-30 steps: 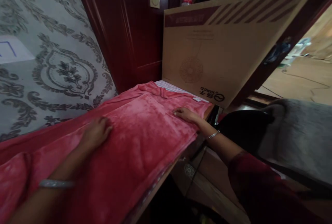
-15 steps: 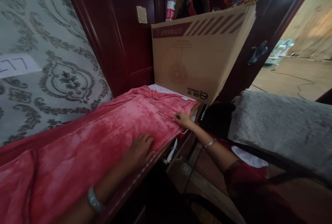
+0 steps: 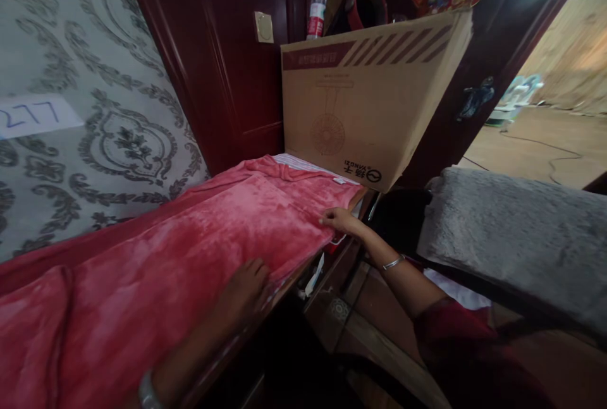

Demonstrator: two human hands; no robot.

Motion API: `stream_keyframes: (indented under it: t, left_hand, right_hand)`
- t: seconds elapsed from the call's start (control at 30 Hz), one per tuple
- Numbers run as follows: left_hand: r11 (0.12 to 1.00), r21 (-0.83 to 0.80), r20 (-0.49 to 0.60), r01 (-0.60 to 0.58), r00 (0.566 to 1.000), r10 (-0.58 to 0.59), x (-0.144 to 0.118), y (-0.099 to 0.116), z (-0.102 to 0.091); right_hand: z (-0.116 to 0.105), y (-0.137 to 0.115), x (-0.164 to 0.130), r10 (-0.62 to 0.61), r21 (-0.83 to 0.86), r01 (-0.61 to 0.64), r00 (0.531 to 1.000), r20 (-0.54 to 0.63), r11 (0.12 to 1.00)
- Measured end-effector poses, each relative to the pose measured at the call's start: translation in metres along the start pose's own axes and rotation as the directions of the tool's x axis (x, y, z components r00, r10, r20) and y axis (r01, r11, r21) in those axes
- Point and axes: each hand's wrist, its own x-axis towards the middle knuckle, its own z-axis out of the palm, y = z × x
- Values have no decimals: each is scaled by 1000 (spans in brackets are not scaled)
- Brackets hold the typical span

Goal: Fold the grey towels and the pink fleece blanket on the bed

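A pink plush cloth (image 3: 199, 225) lies spread along a table, with a small white label near its far end and a folded strip at the near left. My left hand (image 3: 244, 286) rests on the cloth close to the table's front edge, palm down, its fingers laid on the fabric and a little blurred. Farther along, my right hand (image 3: 339, 219) pinches the cloth near its right-hand corner between thumb and fingers. A bangle sits on each wrist.
A large cardboard box (image 3: 365, 105) stands at the table's far end, with a plastic bottle (image 3: 317, 7) behind its top edge. To the right is a seat with a grey fluffy cover (image 3: 512, 238). Patterned wallpaper (image 3: 128, 131) borders the left side.
My left hand has slid back toward me and slightly left over the cloth. The right hand stays at the corner; the view has shifted slightly.
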Motion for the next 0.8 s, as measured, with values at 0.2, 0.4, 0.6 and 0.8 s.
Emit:
stream_keyframes:
  t: [0.2,0.4,0.6,0.8]
  left_hand:
    - [993,-106,18,-53,998,55,1,-15,-13]
    - [986,81,-51,149,988,-145,-26,-66,-20]
    - [935,260,-41,240,971,-237,-50,-97,-3]
    - [931,285,-38,227,974,-225,-55,-92,0]
  right_hand:
    - [-5,-13,2,-13,34,8,991,133,999]
    - [2,-14,9,-35,63,24,983,181,998]
    - [-5,-3,12,-64,51,66,997,-41,997]
    - [0,15,11,-18,2,18,999,-32,1000]
